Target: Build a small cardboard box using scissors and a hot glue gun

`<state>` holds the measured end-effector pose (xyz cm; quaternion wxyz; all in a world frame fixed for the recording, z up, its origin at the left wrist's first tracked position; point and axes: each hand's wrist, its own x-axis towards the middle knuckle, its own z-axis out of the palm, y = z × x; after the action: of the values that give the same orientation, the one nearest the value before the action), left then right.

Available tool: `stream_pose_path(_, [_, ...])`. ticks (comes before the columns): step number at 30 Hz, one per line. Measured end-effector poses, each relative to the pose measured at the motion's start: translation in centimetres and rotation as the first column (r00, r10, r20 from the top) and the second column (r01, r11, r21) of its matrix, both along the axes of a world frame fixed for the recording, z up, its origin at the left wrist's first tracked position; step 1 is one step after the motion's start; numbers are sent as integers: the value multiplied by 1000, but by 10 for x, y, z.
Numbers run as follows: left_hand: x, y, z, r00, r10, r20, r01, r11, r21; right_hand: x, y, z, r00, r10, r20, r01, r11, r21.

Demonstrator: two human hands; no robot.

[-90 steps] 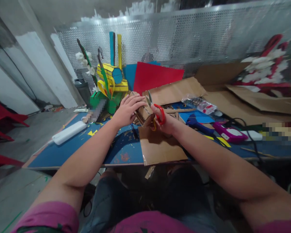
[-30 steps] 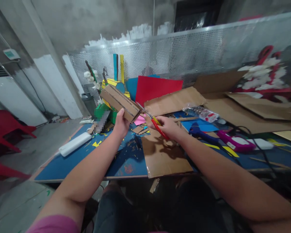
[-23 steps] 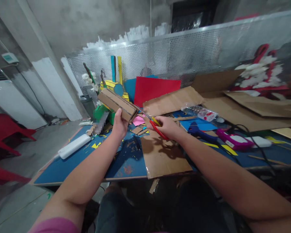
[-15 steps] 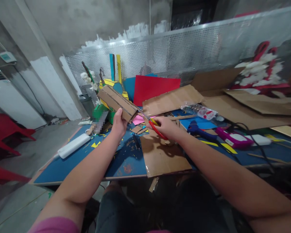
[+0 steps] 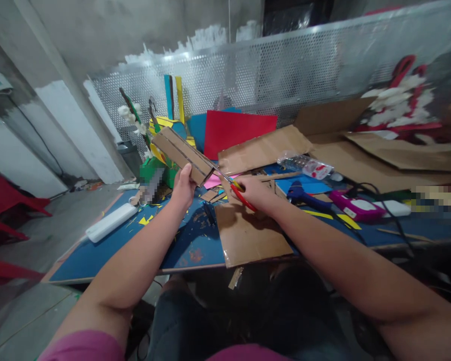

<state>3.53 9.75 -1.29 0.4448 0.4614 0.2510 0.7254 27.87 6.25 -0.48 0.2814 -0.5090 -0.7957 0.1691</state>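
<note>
My left hand [image 5: 184, 188] grips the near end of a long folded piece of cardboard [image 5: 180, 154], its thumb on top and the piece slanting up to the left. In my right hand [image 5: 253, 193] is a pair of scissors [image 5: 241, 195] with red and yellow handles. The blades point up and left and meet the right edge of the cardboard; whether they are cutting into it I cannot tell. Below my right hand a flat cardboard sheet [image 5: 251, 235] lies over the table's front edge.
On the blue table [image 5: 116, 255] are a white power strip [image 5: 111, 223], a dark blue glue gun [image 5: 304, 198], a purple device [image 5: 355, 205] and a plastic bottle [image 5: 306, 165]. Red card [image 5: 240, 133] and cardboard sheets [image 5: 266, 148] stand behind; paper scraps lie about.
The view has shifted slightly, so everything sits a little further left and higher. The scissor handles appear closer together; both hands keep their holds.
</note>
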Motion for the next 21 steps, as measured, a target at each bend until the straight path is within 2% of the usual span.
stream_pose_path(5, [1, 1, -2, 999, -14, 34, 16, 999, -46, -1, 2, 0, 999, -25, 40, 25, 1000, -11])
stream_pose_path(9, [1, -2, 3, 995, -29, 91, 37, 995, -88, -3, 4, -2, 993, -79, 85, 75, 996, 45])
stream_pose_path(13, [1, -5, 8, 992, -24, 128, 45, 986, -161, -5, 8, -5, 993, -79, 90, 74, 995, 60])
stream_pose_path(21, [3, -5, 10, 988, -18, 156, 45, 984, -173, -4, 7, -6, 996, -65, 64, 61, 996, 59])
